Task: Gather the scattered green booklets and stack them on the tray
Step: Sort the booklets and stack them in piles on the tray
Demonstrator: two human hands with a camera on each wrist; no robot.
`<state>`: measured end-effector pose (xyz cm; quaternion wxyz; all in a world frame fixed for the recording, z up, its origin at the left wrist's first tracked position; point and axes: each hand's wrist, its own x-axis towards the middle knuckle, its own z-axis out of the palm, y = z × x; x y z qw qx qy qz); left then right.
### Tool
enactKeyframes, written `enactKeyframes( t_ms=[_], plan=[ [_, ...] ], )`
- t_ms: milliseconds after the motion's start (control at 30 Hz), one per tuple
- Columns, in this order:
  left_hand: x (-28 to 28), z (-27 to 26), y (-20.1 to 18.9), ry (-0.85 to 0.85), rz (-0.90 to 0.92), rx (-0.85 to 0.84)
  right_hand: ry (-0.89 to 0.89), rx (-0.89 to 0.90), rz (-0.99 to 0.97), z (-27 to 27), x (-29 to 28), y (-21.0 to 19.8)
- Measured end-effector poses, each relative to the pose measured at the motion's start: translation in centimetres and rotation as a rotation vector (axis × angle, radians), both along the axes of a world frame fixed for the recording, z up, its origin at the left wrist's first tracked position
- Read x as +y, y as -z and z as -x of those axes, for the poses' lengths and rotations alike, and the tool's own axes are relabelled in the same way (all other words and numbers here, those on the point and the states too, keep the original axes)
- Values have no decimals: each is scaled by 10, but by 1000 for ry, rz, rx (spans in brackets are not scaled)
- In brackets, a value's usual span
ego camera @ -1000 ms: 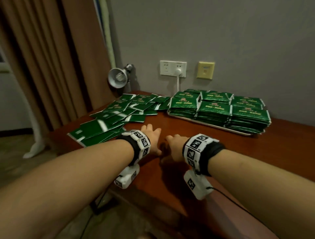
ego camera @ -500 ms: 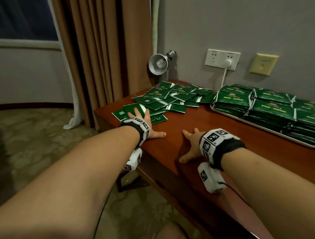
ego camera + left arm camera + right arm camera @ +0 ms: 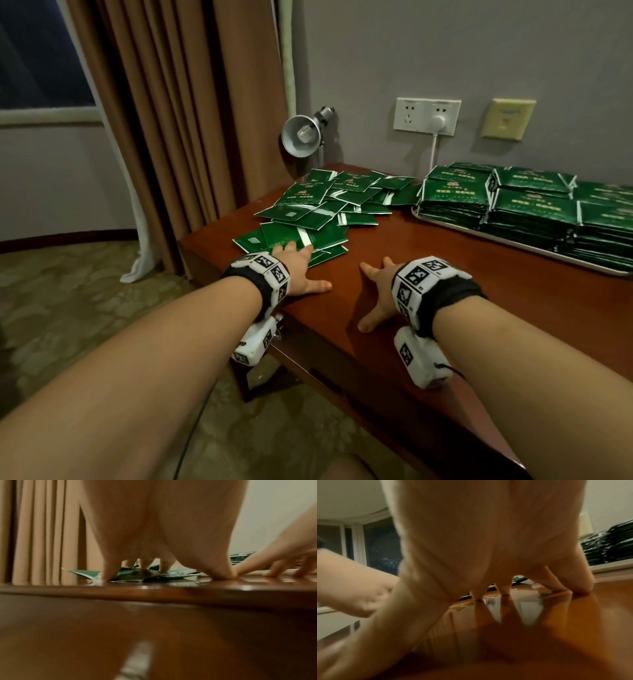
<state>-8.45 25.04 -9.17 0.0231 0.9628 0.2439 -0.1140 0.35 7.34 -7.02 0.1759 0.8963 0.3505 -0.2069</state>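
Scattered green booklets (image 3: 318, 209) lie in a loose heap on the left part of the brown table (image 3: 479, 274). Neat piles of stacked booklets (image 3: 534, 209) fill the metal tray (image 3: 513, 240) at the back right. My left hand (image 3: 298, 263) lies flat at the near edge of the heap, its fingers spread on the nearest booklets (image 3: 132, 573) and its thumb on the wood. My right hand (image 3: 380, 287) rests palm down on bare table to the right, fingers spread, holding nothing. In the right wrist view its fingertips (image 3: 503, 592) touch the glossy wood, the tray (image 3: 611, 566) beyond.
A silver clip lamp (image 3: 301, 137) stands at the table's back left corner. Brown curtains (image 3: 178, 120) hang left of it. Wall sockets (image 3: 426, 116) with a plugged cable sit above the tray. The table's front edge (image 3: 342, 359) lies under both wrists.
Both hands have moved apart from a close position near the table edge. The left one slid left and forward onto the nearest booklets. The view has swung to the left.
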Motion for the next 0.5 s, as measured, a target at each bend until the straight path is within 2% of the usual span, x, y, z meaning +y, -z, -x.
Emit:
enactKeyframes(
  t_ms=[200, 400, 500],
  plan=[
    [-30, 9, -2, 155, 8, -45, -35, -34, -57, 5, -12, -3],
    [-62, 13, -6, 326, 167, -186, -10, -34, -275, 6, -56, -5],
    [-93, 8, -9, 411, 231, -222, -17, -113, -277, -1, -84, -17]
  ],
)
